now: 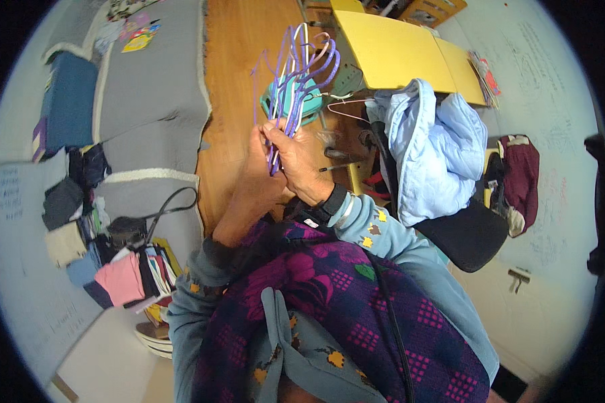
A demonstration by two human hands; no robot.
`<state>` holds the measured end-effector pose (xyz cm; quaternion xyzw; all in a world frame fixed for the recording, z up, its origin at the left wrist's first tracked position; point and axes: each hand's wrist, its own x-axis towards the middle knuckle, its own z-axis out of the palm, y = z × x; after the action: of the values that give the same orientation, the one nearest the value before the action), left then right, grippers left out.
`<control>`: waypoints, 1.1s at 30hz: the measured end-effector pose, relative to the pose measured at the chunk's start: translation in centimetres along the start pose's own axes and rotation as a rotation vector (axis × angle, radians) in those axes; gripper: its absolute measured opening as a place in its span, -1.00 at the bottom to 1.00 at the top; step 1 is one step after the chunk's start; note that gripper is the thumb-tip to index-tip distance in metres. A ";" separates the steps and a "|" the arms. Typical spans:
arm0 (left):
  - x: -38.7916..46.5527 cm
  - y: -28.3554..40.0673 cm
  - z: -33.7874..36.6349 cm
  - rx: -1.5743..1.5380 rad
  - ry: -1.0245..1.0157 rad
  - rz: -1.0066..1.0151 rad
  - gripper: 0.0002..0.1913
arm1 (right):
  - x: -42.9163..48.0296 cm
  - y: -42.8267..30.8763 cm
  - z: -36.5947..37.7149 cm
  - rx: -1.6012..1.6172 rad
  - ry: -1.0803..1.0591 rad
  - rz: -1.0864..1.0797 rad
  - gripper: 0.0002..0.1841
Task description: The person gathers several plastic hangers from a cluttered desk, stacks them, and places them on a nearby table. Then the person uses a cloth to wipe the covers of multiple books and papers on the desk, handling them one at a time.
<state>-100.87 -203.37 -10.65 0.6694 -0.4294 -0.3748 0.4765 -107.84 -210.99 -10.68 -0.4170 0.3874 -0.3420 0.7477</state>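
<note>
A bundle of purple and white clothes hangers (293,108) is gathered upright in front of me, its loops fanning out at the far end. My left hand (257,171) closes around the near end of the bundle from the left. From the other side, my right hand (302,161) grips the same hangers, its thumb lying across them. The two hands touch, and the part of the bundle inside them is mostly hidden. Behind the hangers, partly covered by them, is a teal object (311,105) that may be a stool or a bag.
On the right, a light blue quilted garment (433,146) hangs over a black chair (466,234), beside a pink hanger (350,102) and a yellow desk (398,50). To the left, a grey-covered bed or sofa (151,75) holds folded clothes (121,279) and a black strapped bag (126,230).
</note>
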 end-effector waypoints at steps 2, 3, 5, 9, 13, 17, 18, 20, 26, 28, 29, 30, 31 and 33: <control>2.4 -0.2 0.2 0.043 -0.089 -0.088 -0.38 | 1.9 -0.7 -0.3 -0.141 0.103 -0.044 -0.88; 3.6 -0.4 0.5 0.055 -0.085 -0.047 -0.40 | 2.9 -1.0 -0.4 -0.128 0.111 -0.063 -0.89; 6.1 -1.0 1.1 0.066 -0.065 0.051 -0.44 | 4.8 -1.5 -1.0 -0.113 0.116 -0.105 -0.90; 12.8 -2.6 0.4 0.095 -0.117 0.054 -0.60 | 10.5 -1.4 -4.5 -0.183 -0.075 -0.088 -0.74; 19.7 -3.3 -2.3 0.204 -0.138 -0.023 -0.80 | 17.5 0.9 -15.6 0.292 -0.327 0.241 -0.56; 26.0 -2.9 -5.0 0.224 -0.256 -0.248 -0.84 | 23.7 10.1 -26.3 0.558 0.754 0.576 -0.46; 27.6 -3.1 -5.3 0.253 -0.276 -0.338 -0.82 | 24.6 12.4 -28.6 0.548 0.816 0.594 -0.42; 30.4 -3.5 -5.2 0.279 -0.291 -0.340 -0.92 | 26.1 16.1 -32.3 0.559 0.976 0.654 -0.36; 36.2 -4.9 -3.6 0.341 -0.398 -0.353 -0.93 | 28.7 20.6 -37.1 0.763 1.122 0.553 -0.59; 37.1 -4.7 -3.2 0.307 -0.452 -0.465 -0.87 | 28.8 20.3 -36.9 0.848 1.074 0.426 -0.68; 37.5 -4.6 -3.0 0.307 -0.501 -0.453 -0.90 | 28.9 19.9 -36.5 0.880 1.085 0.367 -0.73; 37.8 -4.4 -2.8 0.260 -0.544 -0.464 -0.93 | 28.7 19.5 -35.8 0.907 1.098 0.298 -0.76; 38.1 -4.2 -2.8 0.216 -0.588 -0.474 -0.94 | 28.5 19.0 -34.9 0.913 1.181 0.261 -0.76; 38.8 -3.8 -2.8 0.212 -0.629 -0.401 -0.95 | 28.0 17.5 -32.8 0.893 1.250 0.115 -0.70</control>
<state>-83.92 -237.98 -17.10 0.6381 -0.4515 -0.6010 0.1668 -119.84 -238.75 -46.03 0.2160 0.5842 -0.5985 0.5038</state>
